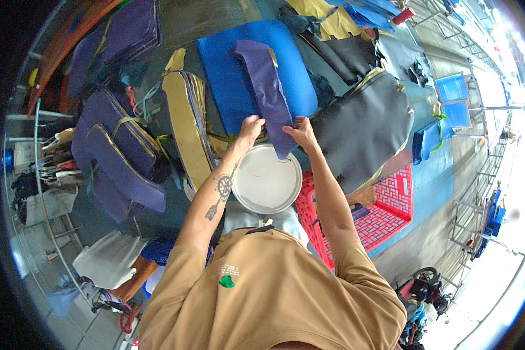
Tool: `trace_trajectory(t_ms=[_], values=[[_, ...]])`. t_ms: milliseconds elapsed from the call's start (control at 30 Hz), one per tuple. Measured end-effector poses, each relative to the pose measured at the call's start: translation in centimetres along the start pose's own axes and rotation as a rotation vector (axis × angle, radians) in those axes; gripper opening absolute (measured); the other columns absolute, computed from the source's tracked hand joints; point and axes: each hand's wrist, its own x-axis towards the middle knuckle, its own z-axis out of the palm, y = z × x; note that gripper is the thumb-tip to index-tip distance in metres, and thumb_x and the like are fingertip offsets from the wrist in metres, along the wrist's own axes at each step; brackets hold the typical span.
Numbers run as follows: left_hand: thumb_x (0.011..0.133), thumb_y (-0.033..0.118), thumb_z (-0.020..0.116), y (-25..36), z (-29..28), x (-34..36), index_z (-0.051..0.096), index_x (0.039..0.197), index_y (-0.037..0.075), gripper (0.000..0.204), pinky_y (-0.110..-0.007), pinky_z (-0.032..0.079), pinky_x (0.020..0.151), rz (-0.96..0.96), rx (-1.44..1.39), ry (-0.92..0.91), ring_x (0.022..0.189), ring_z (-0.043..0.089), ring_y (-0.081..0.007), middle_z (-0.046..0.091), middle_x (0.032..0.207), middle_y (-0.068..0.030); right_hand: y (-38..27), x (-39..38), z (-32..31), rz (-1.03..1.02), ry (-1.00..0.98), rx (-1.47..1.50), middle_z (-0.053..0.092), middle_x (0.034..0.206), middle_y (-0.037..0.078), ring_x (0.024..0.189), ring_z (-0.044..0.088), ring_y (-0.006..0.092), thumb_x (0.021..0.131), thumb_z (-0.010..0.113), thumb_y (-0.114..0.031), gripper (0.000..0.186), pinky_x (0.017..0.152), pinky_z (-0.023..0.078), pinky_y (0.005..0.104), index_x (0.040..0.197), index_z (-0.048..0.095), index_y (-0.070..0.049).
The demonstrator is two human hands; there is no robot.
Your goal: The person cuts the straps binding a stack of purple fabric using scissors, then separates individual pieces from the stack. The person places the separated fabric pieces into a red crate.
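Observation:
A long purple leather-like piece (pixel 265 81) with a curved far end lies over a blue sheet (pixel 221 76). Its near end hangs over the rim of a round white lid or bucket top (pixel 266 181) just in front of my body. My right hand (pixel 303 134) pinches the piece's right edge close to that near end. At the opposite edge, my left hand (pixel 251 129) has its fingers closed, with the fingertips against the purple material. What lies under the fingertips of both hands is hidden.
Left of the blue sheet stands a stack of yellow-backed pieces (pixel 186 122); tied purple bundles (pixel 122 146) lie farther left. A large dark grey stack (pixel 364 128) is on the right, above a red plastic basket (pixel 394 201). Metal racks (pixel 487 175) line the right side.

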Motion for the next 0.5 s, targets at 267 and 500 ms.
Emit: trace_trajectory(t_ms=[267,500], values=[[0.097,0.025,0.063,0.0,-1.2,0.5,0.062,0.109,0.009,0.020,-0.036,0.046,0.086,-0.038,-0.173,0.047,0.096,0.059,-0.0156,0.064,0.103,-0.0024,-5.6,-0.1,-1.7,-0.022,-0.381,0.211,0.072,0.102,0.010,0.090,0.067,0.0159,0.087,0.077,-0.020,0.039,0.081,0.053,0.0316,0.115,0.067,0.006],[0.092,0.074,0.050,6.7,-0.2,0.3,0.044,0.145,-0.009,0.099,-0.050,0.034,0.118,-0.232,-0.579,0.115,0.133,0.051,-0.0391,0.057,0.139,-0.0241,-14.7,-0.7,-2.9,0.023,-0.402,0.517,0.073,0.105,0.012,0.089,0.070,0.0187,0.090,0.071,-0.010,0.036,0.081,0.057,0.0344,0.121,0.063,0.006]])
